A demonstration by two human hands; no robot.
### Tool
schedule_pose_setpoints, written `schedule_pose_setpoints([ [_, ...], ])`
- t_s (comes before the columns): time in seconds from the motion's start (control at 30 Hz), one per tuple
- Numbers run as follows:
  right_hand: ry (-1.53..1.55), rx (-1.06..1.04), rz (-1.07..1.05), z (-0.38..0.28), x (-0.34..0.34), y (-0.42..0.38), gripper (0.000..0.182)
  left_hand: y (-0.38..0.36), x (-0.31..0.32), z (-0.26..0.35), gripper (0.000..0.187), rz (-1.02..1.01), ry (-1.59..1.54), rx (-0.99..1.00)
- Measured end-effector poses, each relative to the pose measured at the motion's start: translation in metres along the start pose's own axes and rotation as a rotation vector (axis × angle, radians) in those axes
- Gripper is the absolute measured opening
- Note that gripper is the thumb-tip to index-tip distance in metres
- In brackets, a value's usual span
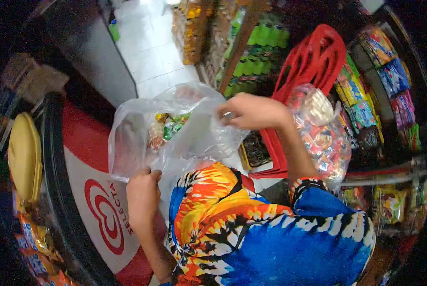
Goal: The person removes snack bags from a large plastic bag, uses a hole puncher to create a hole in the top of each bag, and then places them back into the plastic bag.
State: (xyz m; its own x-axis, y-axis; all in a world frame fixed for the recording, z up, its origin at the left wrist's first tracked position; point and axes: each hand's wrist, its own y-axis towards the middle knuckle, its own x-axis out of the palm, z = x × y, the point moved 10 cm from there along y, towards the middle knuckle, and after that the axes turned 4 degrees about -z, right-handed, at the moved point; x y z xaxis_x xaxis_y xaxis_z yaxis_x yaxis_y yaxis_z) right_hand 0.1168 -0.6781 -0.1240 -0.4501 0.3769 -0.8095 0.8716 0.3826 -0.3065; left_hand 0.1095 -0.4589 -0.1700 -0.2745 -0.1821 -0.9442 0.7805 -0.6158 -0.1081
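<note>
A large translucent plastic bag (132, 128) hangs open in front of me, with green, yellow and brown small packets (171, 127) inside. My left hand (144, 193) is closed on the bag's near left edge. On the other side, my right hand (249, 112) is at the bag's upper right part, its fingers curled and somewhat blurred. Something small and greyish shows at those fingers, too unclear to name. Just right of my right forearm is a clear bag full of red and white wrapped items (323, 143).
A red and white freezer (94, 190) with a black edge stands at the left, a yellow object (24, 157) beside it. Behind the bag are shelves of green bottles (258, 52). A red plastic rack (313, 57) and hanging snack packets (358, 97) are at the right.
</note>
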Motion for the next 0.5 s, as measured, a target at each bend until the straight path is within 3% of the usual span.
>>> schedule_pose_setpoints([
  [0.07,0.033,-0.276,-0.145,-0.052,0.029,0.063,0.021,-0.005,0.002,-0.010,0.017,0.011,-0.018,-0.111],
  [0.13,0.023,-0.404,-0.253,-0.084,0.063,0.109,0.020,-0.009,0.000,-0.021,0.017,0.016,-0.017,-0.182],
  [0.2,0.011,-0.527,-0.358,-0.099,0.106,0.151,0.020,-0.011,-0.003,-0.018,0.019,0.050,-0.038,-0.121],
  [0.27,0.114,-0.406,-0.668,-0.067,0.173,0.208,0.027,-0.015,0.010,-0.029,0.021,0.106,-0.064,-0.120],
  [0.3,0.109,-0.437,-0.699,-0.058,0.181,0.235,0.027,-0.015,0.006,-0.027,0.022,0.146,-0.095,-0.080],
  [0.37,-0.015,-0.274,-0.834,-0.012,0.195,0.282,0.037,-0.017,0.007,-0.032,0.023,0.127,-0.104,-0.121],
  [0.43,-0.111,-0.077,-0.646,0.015,0.152,0.327,0.046,-0.014,0.004,-0.034,0.023,0.152,-0.115,-0.101],
  [0.47,-0.180,-0.108,-0.572,0.042,0.134,0.364,0.029,-0.012,0.004,-0.036,0.024,0.138,-0.104,-0.109],
  [0.5,0.309,-0.145,-0.369,0.090,0.119,0.421,0.033,-0.010,0.001,-0.042,0.024,0.149,-0.113,-0.096],
])
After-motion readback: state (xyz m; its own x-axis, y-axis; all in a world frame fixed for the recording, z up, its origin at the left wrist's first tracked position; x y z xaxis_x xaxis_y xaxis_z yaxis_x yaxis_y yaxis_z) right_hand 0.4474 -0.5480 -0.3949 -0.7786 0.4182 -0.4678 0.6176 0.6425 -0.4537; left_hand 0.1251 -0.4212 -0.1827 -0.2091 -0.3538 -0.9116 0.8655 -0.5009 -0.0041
